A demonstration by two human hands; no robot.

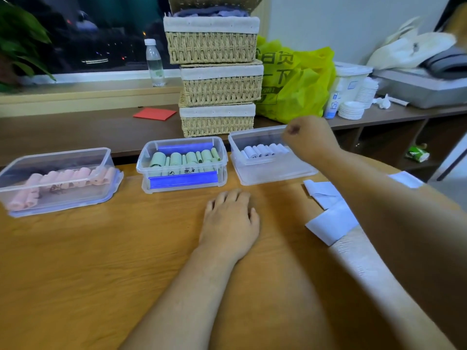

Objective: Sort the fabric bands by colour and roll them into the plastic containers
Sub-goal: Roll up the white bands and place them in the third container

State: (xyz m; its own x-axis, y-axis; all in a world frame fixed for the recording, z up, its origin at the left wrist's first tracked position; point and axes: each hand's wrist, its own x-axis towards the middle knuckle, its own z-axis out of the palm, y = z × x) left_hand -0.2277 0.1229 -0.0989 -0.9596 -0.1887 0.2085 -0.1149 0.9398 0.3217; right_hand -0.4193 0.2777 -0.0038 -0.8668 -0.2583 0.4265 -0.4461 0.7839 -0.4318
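Nearest the camera, the left hand (pixel 228 223) lies flat on the wooden counter (pixel 88 261), fingers spread, holding nothing. Beside the right forearm, white fabric bands (pixel 328 213) lie unrolled on the counter. Further back stand three clear plastic containers — the left container (pixel 15 173) with pink rolls (pixel 63 180), the middle container (pixel 222 157) with green rolls (pixel 177 159), the right container (pixel 252 173) with white rolls (pixel 262 150). Over that last one the right hand (pixel 308 140) hovers, curled into a loose fist — whether it pinches anything cannot be told.
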